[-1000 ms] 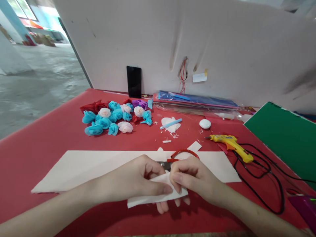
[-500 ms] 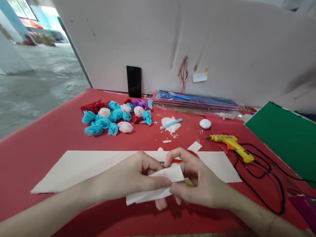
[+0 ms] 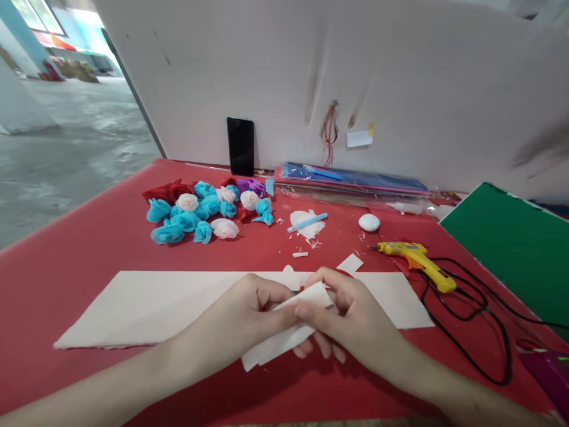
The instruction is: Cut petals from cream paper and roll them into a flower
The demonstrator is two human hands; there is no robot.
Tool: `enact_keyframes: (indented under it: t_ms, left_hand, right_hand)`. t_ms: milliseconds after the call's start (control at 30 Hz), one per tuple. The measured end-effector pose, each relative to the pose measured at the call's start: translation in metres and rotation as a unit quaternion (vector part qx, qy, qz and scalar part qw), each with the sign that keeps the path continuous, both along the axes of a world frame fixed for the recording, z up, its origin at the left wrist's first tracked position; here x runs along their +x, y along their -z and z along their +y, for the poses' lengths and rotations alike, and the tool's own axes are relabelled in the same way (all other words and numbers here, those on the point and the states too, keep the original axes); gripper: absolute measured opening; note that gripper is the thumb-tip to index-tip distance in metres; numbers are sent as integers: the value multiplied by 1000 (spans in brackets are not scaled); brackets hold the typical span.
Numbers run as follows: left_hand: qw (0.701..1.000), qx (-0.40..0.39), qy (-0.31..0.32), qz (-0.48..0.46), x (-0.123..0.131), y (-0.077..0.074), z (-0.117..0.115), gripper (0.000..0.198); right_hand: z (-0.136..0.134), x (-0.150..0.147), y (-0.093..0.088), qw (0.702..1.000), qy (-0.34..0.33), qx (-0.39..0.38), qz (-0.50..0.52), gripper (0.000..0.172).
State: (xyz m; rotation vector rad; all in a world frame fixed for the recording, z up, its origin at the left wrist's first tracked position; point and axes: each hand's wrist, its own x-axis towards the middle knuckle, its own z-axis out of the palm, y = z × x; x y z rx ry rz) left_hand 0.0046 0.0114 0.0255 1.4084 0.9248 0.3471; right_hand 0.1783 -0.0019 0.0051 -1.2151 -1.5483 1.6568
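Both hands grip a piece of folded white paper [image 3: 284,341] close to the front of the red table. My left hand [image 3: 255,311] pinches it from the left, thumb on top and fingers underneath. From the right, my right hand [image 3: 349,314] presses its thumb on the paper, close to the left thumb tip. Behind the hands, red-handled scissors [image 3: 344,273] lie mostly hidden. A long white paper strip [image 3: 146,302] stretches across the table beneath and behind both hands.
Blue, pink, red and purple paper flowers [image 3: 202,213] sit at the back left. A phone [image 3: 240,146] leans on the wall. To the right lie a yellow glue gun [image 3: 418,261] with a black cord [image 3: 502,332], a white egg-shaped object [image 3: 368,223] and a green board [image 3: 511,249].
The folded paper has tilted more steeply, its right end higher. My right thumb has moved up onto the paper's top face, and my right fingers have closed in around it.
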Motion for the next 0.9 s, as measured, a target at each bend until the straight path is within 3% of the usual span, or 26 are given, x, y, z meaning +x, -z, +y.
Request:
enact_keyframes:
  t_ms: [233, 433, 600, 700, 900]
  left_hand:
    - [999, -29, -25, 4, 3, 5, -2, 33]
    - [994, -80, -38, -62, 5, 6, -2, 24]
    - [997, -47, -41, -44, 4, 9, -1, 32]
    - [998, -37, -31, -46, 3, 9, -1, 33]
    - [994, -97, 13, -40, -1, 9, -1, 31]
  right_hand:
    - [1, 1, -3, 998, 27, 45, -27, 26]
    - [1, 0, -8, 994, 75, 74, -24, 37]
    - [-1, 0, -5, 997, 45, 57, -19, 24]
    - [0, -3, -6, 996, 68, 59, -11, 22]
    - [1, -6, -4, 996, 64, 18, 50, 22]
